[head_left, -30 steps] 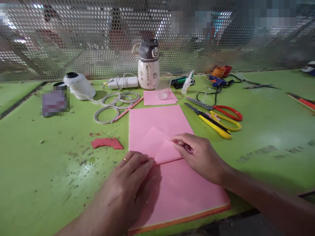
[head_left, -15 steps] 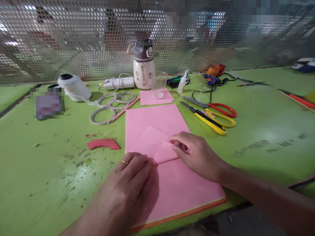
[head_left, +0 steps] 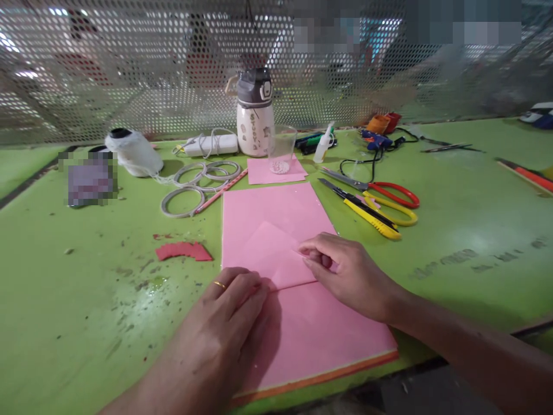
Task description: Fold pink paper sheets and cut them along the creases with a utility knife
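A folded sheet of pink paper (head_left: 276, 256) lies on a larger stack of pink paper (head_left: 332, 340), its straight folded edge towards me. At the left end of that fold, the bent fingers of my left hand (head_left: 227, 323) are closed together on the corner, and the fingertips are partly hidden. My right hand (head_left: 349, 274) pinches the right corner of the folded sheet between thumb and fingers, covering that corner.
Right of the stack lie a yellow craft knife (head_left: 371, 219) and scissors (head_left: 391, 196). Small red paper pieces (head_left: 184, 251), tape rings (head_left: 184, 202) and a pink pencil (head_left: 222, 190) are at left. Behind stand a clear cup (head_left: 283, 150), a bottle (head_left: 254, 124) and a glue bottle (head_left: 323, 147).
The whole view has shifted slightly. Both hands keep nearly the same places on the folded paper. A small raised flap near my right fingers now shows less plainly.
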The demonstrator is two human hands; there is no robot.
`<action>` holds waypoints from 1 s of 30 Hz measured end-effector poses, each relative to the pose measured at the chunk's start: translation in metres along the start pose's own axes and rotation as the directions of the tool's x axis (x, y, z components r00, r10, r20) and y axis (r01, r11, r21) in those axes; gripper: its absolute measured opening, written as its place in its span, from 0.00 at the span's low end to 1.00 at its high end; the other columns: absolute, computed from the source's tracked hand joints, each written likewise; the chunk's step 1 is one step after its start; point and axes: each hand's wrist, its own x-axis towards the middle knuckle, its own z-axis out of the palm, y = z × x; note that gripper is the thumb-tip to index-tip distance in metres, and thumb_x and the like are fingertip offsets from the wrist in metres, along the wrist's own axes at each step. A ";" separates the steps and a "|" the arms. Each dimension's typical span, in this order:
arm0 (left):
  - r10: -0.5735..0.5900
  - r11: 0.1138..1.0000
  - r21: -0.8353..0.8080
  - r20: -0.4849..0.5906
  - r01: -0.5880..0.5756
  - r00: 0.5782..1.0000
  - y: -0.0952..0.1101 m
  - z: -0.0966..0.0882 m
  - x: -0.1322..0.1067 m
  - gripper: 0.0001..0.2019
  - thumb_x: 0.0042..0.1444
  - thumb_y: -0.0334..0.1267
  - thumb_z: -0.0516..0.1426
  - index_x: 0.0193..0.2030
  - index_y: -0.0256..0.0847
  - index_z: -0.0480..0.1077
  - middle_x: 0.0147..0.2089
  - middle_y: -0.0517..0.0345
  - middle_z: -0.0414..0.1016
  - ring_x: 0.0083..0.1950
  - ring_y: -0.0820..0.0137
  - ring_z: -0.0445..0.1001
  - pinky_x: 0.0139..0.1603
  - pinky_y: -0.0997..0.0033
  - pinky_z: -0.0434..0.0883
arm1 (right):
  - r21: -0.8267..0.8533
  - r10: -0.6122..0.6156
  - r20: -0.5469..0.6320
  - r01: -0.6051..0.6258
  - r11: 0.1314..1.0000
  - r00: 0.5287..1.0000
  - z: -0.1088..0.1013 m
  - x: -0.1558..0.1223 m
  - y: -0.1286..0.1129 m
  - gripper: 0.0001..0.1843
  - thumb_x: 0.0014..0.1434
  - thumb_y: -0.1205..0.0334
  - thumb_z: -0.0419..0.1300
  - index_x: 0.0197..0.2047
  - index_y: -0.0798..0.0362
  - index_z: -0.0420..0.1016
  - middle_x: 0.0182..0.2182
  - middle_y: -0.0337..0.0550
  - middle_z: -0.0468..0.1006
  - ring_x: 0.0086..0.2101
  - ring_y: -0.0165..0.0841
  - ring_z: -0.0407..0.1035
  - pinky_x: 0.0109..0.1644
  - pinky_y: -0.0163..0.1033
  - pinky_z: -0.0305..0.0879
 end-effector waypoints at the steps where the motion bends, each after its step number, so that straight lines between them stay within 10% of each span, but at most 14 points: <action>1: 0.004 1.000 -0.001 -0.003 -0.004 1.000 0.000 0.001 -0.001 0.08 0.60 0.22 0.57 0.45 0.31 0.72 0.38 0.48 0.75 0.47 0.59 0.73 0.45 0.57 0.74 | -0.001 0.005 0.001 -0.005 1.000 1.000 0.000 0.000 0.000 0.09 0.64 0.70 0.57 0.45 0.51 0.76 0.37 0.43 0.79 0.38 0.34 0.72 0.38 0.37 0.66; 30: -0.047 0.998 -0.046 0.029 0.049 0.998 -0.002 0.002 -0.003 0.12 0.62 0.25 0.55 0.51 0.37 0.72 0.41 0.49 0.76 0.43 0.62 0.72 0.41 0.60 0.74 | -0.036 -0.015 0.028 0.016 0.999 0.999 0.000 0.001 0.002 0.08 0.63 0.70 0.57 0.43 0.51 0.75 0.35 0.42 0.77 0.36 0.33 0.71 0.37 0.37 0.65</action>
